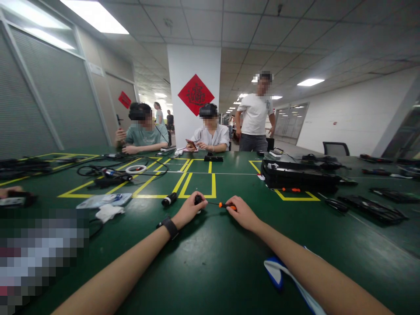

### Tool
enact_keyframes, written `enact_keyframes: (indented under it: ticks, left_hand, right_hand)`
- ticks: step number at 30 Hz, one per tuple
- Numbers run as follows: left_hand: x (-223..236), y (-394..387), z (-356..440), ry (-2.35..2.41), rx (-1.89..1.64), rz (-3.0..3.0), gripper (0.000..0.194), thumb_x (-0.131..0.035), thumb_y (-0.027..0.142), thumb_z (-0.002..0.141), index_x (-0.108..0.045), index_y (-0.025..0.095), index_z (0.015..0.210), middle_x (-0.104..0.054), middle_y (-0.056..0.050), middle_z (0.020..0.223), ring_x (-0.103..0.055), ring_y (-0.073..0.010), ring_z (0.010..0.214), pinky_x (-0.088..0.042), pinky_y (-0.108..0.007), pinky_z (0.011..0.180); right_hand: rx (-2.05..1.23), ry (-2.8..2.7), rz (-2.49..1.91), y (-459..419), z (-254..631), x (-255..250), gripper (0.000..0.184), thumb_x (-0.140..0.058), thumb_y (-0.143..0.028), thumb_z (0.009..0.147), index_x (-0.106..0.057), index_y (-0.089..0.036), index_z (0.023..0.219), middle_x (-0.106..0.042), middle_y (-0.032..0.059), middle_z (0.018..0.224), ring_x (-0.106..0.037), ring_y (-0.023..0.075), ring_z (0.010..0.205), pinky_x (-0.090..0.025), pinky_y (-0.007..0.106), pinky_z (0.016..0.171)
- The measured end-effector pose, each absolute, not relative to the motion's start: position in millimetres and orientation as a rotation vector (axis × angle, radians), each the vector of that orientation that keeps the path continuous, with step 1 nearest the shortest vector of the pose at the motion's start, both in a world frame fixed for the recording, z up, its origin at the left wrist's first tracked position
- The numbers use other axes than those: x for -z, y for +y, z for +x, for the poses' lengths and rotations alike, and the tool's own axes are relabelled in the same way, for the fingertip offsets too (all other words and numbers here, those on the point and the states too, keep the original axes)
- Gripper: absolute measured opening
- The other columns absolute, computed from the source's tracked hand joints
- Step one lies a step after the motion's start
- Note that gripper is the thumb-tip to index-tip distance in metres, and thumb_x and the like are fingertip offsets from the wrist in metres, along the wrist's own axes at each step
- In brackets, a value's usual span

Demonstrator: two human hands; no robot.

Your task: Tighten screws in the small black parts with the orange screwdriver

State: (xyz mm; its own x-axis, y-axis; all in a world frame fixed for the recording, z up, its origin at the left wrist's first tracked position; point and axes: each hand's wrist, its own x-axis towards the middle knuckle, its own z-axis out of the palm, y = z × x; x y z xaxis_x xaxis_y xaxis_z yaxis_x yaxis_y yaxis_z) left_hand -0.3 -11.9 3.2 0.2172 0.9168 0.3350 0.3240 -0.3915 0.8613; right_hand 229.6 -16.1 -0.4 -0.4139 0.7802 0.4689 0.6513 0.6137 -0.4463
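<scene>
Left hand: fingers are gripping a small black rounded piece
Right hand: fingers are gripping a slim orange-and-black screwdriver
Screwdriver: probably feeling light, stiff; handle is offering best hold

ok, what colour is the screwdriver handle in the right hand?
Screwdriver handle: orange and black, seen in the head view.

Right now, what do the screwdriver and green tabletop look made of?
Screwdriver: handle probably plastic, by its bright orange and black, finish unclear; thin straight shaft likely metal. Tabletop: smooth, semi-gloss by its soft reflections; perhaps laminate or paint.
</scene>
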Motion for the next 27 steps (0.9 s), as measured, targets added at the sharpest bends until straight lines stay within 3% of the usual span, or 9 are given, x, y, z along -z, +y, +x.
enact_keyframes:
  ticks: [5, 10, 13, 21, 27]
  left_hand:
    - [-3.2, -12.1, 0.2, 1.154, -1.163, 1.823, 0.025, -0.054, 0.039, 0.072, -0.05, 0.018, 0.085, -0.057, 0.001, 0.075, -0.052, -0.012, 0.066, -0.041, -0.023, 0.059]
    - [-2.8, -11.3, -0.5, 1.155, -1.15, 1.835, 0.024, -0.053, 0.039, 0.073, -0.05, 0.019, 0.085, -0.056, 0.001, 0.073, -0.052, -0.0119, 0.065, -0.041, -0.023, 0.058]
    - [-3.1, -11.5, -0.4, 1.159, -1.151, 1.832, 0.023, -0.053, 0.038, 0.073, -0.05, 0.019, 0.085, -0.056, 0.001, 0.074, -0.052, -0.0123, 0.067, -0.041, -0.023, 0.059]
    - [-2.6, -12.1, -0.5, 1.137, -1.152, 1.831, 0.024, -0.05, 0.04, 0.075, -0.049, 0.019, 0.086, -0.056, 0.002, 0.069, -0.052, -0.0121, 0.064, -0.04, -0.023, 0.059]
    - [-0.4, -8.7, -1.1, 1.147, -1.149, 1.867, 0.022, -0.05, 0.038, 0.075, -0.049, 0.018, 0.086, -0.056, 0.002, 0.069, -0.051, -0.0114, 0.062, -0.039, -0.023, 0.057]
  right_hand:
    - [-0.29, -2.18, -1.116, -19.7, 229.0, -0.3, 0.015, -0.057, -0.02, 0.073, -0.052, -0.018, 0.087, -0.053, 0.0024, 0.086, -0.048, 0.0152, 0.08, -0.039, 0.028, 0.072]
    - [-0.292, -2.162, -1.134, -17.5, 227.8, 2.7, 0.016, -0.046, -0.026, 0.082, -0.055, -0.018, 0.093, -0.054, 0.0049, 0.091, -0.047, 0.0159, 0.087, -0.038, 0.03, 0.078]
    - [-0.283, -2.175, -1.151, -14.0, 228.3, 3.9, 0.022, -0.037, -0.025, 0.087, -0.058, -0.016, 0.084, -0.054, 0.0053, 0.087, -0.048, 0.0155, 0.087, -0.037, 0.03, 0.08]
    - [-0.311, -2.168, -1.095, -19.7, 228.8, -0.8, 0.014, -0.052, -0.025, 0.079, -0.055, -0.017, 0.09, -0.055, 0.0039, 0.089, -0.049, 0.0155, 0.084, -0.039, 0.029, 0.076]
    - [-0.355, -2.071, -1.148, -18.0, 227.9, -1.3, 0.017, -0.043, -0.026, 0.084, -0.057, -0.017, 0.09, -0.058, 0.0042, 0.087, -0.051, 0.0149, 0.083, -0.039, 0.029, 0.076]
